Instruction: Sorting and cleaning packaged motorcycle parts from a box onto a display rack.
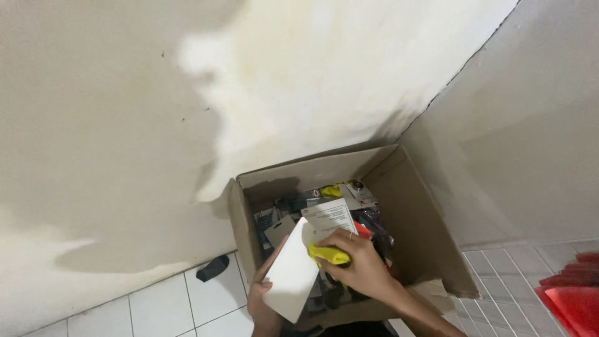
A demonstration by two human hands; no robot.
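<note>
Above the cardboard box (430,231), the left hand (265,299) grips the white box (292,271) at its lower edge; its long axis tilts up-right. The right hand (359,262), just beside, closes on a yellow object (327,254).

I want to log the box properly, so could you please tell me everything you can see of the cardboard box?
The cardboard box is plain brown, open at the top, its flaps spread outward. It stands on the white tiled floor in a corner, against the stained wall. It is packed with mixed small items, too jumbled to tell apart. Both hands are over it: the left hand holds a white card, the right hand a yellow object.
</note>
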